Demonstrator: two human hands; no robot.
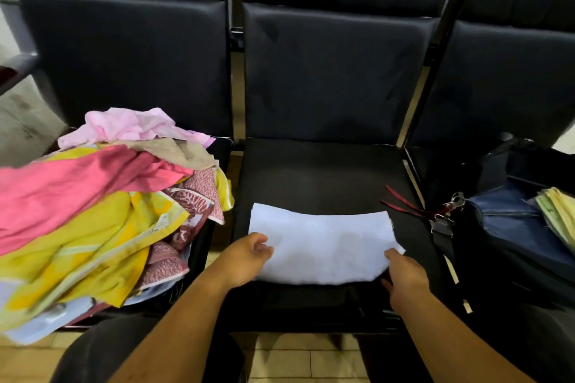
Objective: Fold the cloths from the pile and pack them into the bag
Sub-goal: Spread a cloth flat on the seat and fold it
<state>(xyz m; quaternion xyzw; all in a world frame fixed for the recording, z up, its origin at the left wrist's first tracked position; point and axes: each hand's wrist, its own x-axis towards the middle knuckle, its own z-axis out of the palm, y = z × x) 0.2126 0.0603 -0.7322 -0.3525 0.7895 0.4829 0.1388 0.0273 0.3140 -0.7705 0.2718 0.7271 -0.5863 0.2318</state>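
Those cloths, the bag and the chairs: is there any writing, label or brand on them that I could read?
None can be read.
Small tag on the yellow cloth in the pile: some marks, too small and blurred to read.
White cloth on the middle seat: plain, no writing.
Bag on the right seat: no brand or label shows.
Chair backs: no writing.

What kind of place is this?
Probably a waiting area or lobby: a row of joined dark seats with metal frames, and a tiled floor. A cloth pile and bag occupy side seats.
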